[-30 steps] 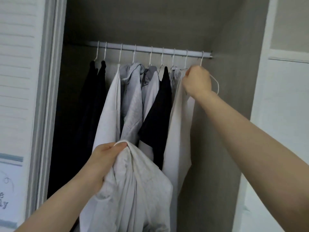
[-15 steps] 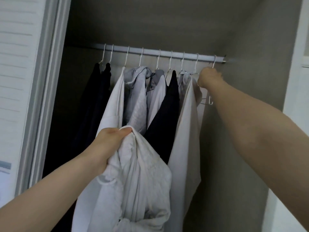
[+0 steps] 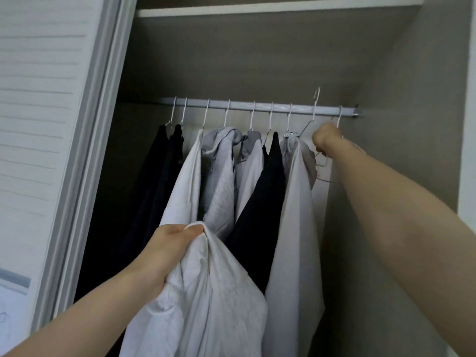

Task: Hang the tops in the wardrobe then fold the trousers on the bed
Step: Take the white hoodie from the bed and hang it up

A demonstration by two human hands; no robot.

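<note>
White top (image 3: 206, 300), bunched and hanging low in front of the wardrobe opening, its lower part cut off by the bottom edge. The left hand (image 3: 167, 251) is gripping its upper fold. The right hand (image 3: 325, 138) is clenching around a bare white wire hanger (image 3: 315, 104), whose hook is standing raised above the rail (image 3: 257, 108); the fingers are hidden behind the fist. 8 more hooks are sitting on the rail, carrying dark, white and grey garments (image 3: 257, 181) packed together. Open room is lying between the rightmost garment and the wardrobe side wall (image 3: 401, 176). A shelf (image 3: 278, 7) is running overhead.
</note>
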